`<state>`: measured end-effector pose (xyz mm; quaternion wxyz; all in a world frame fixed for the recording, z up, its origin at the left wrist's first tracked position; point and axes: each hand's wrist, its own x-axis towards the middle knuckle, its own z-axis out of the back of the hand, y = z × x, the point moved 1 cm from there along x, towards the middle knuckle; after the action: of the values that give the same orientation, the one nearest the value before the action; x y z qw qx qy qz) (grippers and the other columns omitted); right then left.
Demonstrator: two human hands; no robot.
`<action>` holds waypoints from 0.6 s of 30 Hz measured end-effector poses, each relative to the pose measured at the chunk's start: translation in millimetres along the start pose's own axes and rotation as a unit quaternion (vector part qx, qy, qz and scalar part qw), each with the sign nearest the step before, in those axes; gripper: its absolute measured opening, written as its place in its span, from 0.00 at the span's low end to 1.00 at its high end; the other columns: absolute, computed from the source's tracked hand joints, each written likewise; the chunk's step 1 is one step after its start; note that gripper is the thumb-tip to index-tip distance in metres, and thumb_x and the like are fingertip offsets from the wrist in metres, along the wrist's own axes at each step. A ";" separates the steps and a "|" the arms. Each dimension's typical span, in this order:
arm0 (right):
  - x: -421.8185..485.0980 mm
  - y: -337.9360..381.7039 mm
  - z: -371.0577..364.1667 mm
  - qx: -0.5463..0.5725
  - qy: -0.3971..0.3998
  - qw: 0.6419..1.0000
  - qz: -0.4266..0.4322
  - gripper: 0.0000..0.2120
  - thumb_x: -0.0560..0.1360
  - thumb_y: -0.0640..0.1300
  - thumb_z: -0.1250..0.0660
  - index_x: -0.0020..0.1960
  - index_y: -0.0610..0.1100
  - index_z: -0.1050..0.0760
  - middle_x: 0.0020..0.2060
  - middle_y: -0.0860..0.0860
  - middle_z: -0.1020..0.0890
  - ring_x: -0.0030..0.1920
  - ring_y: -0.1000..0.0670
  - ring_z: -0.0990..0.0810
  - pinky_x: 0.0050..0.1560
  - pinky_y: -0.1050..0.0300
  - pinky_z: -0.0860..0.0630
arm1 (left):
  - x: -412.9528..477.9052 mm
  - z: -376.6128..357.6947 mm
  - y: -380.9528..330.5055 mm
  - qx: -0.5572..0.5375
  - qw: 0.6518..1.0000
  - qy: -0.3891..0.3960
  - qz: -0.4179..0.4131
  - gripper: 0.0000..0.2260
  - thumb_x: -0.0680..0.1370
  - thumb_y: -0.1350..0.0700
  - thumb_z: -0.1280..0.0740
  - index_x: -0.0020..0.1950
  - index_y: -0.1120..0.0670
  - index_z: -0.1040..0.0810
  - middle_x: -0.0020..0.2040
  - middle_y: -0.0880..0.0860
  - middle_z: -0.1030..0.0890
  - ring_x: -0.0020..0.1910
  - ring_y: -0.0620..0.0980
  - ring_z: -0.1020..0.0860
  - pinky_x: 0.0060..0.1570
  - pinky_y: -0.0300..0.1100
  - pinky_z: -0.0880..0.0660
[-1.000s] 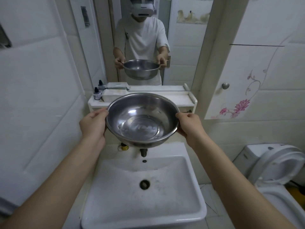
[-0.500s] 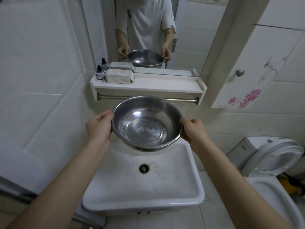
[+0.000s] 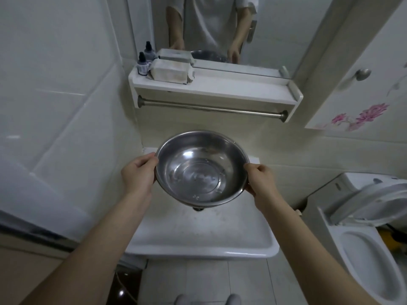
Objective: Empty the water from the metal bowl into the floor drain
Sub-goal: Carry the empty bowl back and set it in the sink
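Water stays in the metal bowl (image 3: 201, 170), now lowered mid-frame over the sink (image 3: 198, 238). My left hand (image 3: 138, 175) and right hand (image 3: 262, 181) grip its rim; pouring awaits.

below: sink basin (image 3: 198, 234) sits right under the metal bowl (image 3: 201, 170) | ahead: shelf (image 3: 220, 89) and towel rail (image 3: 211, 109) jut out above it | right: toilet (image 3: 374, 201), lid raised, stands near | left: tiled wall (image 3: 61, 102) close | toward the person: floor tiles (image 3: 204, 280) lie open

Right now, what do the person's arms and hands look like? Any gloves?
No gloves. The left hand and right hand are bare: no rings, no watch, nothing covering the wrists. The mirror shows short white sleeves.
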<state>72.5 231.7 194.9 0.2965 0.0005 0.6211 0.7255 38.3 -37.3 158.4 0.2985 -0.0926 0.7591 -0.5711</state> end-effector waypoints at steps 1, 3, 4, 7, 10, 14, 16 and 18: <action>1.0 -4.7 -1.3 -0.007 0.003 1.000 -0.005 0.03 0.79 0.39 0.38 0.47 0.41 0.29 0.41 0.40 0.26 0.42 0.43 0.26 0.36 0.57 0.20 | 0.6 2.1 4.5 0.007 1.000 -0.005 0.001 0.10 0.73 0.65 0.28 0.53 0.59 0.15 0.51 0.59 0.14 0.44 0.53 0.18 0.48 0.46 0.20; 3.1 -14.4 -3.1 -0.015 0.006 1.000 -0.015 0.02 0.79 0.39 0.39 0.47 0.41 0.29 0.41 0.41 0.25 0.42 0.43 0.25 0.36 0.56 0.20 | 0.2 6.7 12.7 0.015 1.000 -0.004 0.004 0.11 0.74 0.65 0.28 0.55 0.59 0.15 0.50 0.59 0.15 0.43 0.52 0.19 0.46 0.45 0.20; 4.3 -18.7 -3.8 -0.018 0.004 1.000 -0.021 0.02 0.78 0.39 0.39 0.47 0.41 0.29 0.41 0.41 0.26 0.42 0.43 0.26 0.34 0.57 0.20 | -0.3 8.6 16.7 0.018 1.000 -0.002 0.006 0.10 0.74 0.65 0.29 0.55 0.59 0.15 0.50 0.59 0.15 0.43 0.51 0.19 0.46 0.44 0.20; 9.0 -30.9 -6.2 -0.030 0.006 0.999 -0.033 0.02 0.77 0.39 0.39 0.46 0.41 0.28 0.39 0.41 0.27 0.41 0.43 0.27 0.27 0.61 0.21 | -0.2 13.8 28.8 0.031 0.999 -0.004 0.012 0.10 0.75 0.65 0.29 0.55 0.58 0.15 0.49 0.58 0.15 0.42 0.51 0.19 0.47 0.45 0.20; 13.3 -42.7 -7.9 -0.042 0.026 0.998 -0.038 0.04 0.77 0.41 0.39 0.46 0.42 0.27 0.39 0.41 0.26 0.41 0.43 0.27 0.29 0.61 0.20 | 3.4 18.7 41.9 0.050 0.999 -0.004 0.018 0.10 0.74 0.64 0.28 0.55 0.58 0.15 0.50 0.56 0.14 0.44 0.52 0.17 0.49 0.46 0.19; 14.8 -59.5 -5.4 -0.059 0.021 0.997 -0.055 0.06 0.80 0.41 0.39 0.46 0.40 0.27 0.39 0.40 0.24 0.39 0.44 0.23 0.31 0.59 0.20 | 6.5 25.3 61.7 0.073 0.997 0.004 0.023 0.10 0.75 0.63 0.27 0.56 0.58 0.16 0.50 0.57 0.14 0.42 0.51 0.18 0.45 0.45 0.21; 16.2 -68.0 -4.5 -0.065 0.019 0.996 -0.059 0.08 0.80 0.41 0.38 0.45 0.39 0.27 0.38 0.40 0.24 0.38 0.45 0.23 0.35 0.56 0.18 | 5.9 28.7 70.5 0.082 0.996 0.005 0.025 0.08 0.76 0.63 0.28 0.55 0.56 0.16 0.49 0.56 0.14 0.43 0.51 0.18 0.44 0.45 0.21; 20.0 -78.3 -4.6 -0.073 0.018 0.995 -0.060 0.08 0.80 0.40 0.38 0.42 0.39 0.27 0.36 0.40 0.26 0.37 0.43 0.25 0.37 0.52 0.17 | 5.8 32.3 79.6 0.090 0.996 0.004 0.028 0.08 0.76 0.63 0.28 0.55 0.56 0.16 0.49 0.56 0.14 0.44 0.52 0.17 0.44 0.45 0.21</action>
<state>88.0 240.3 115.9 0.3276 -0.0717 0.5708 0.7494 67.6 -40.0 77.5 0.3189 -0.0418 0.7082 -0.6285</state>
